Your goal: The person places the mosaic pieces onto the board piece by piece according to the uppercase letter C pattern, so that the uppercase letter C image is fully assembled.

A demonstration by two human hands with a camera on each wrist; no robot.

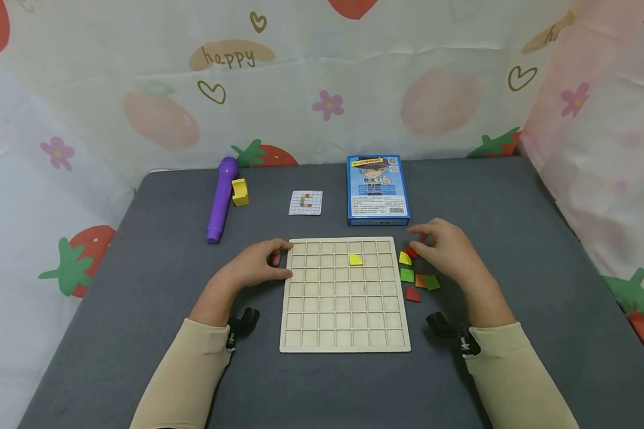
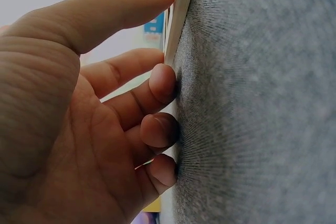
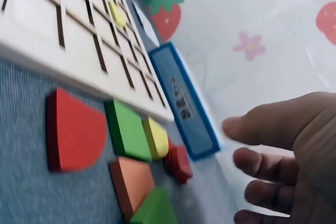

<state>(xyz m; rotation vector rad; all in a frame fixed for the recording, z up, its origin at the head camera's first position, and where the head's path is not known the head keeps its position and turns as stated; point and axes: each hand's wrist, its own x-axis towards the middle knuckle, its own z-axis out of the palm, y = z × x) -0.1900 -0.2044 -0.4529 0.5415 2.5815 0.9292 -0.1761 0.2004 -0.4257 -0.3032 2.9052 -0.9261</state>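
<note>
A pale wooden grid board [image 1: 327, 305] lies flat on the dark table. One yellow quarter-round piece [image 1: 356, 260] sits in a cell of its upper part. My left hand [image 1: 252, 262] touches the board's left edge with thumb and index fingertips spread apart, its other fingers loosely bent by the cloth. Over the far end of the loose pieces hovers my right hand [image 1: 448, 247], nothing between its relaxed fingers in the right wrist view. Beneath and beside it are red [image 3: 76, 132], green [image 3: 128, 132], yellow [image 3: 156, 139] and orange pieces [image 3: 131, 182], along the board's right edge.
Behind the board stand a small pattern card [image 1: 305, 203] and a blue box [image 1: 378, 190]. A purple microphone-shaped object [image 1: 222, 199] lies at the back left, with a yellow block [image 1: 240, 192] beside it. A printed curtain [image 1: 375, 77] hangs behind the table.
</note>
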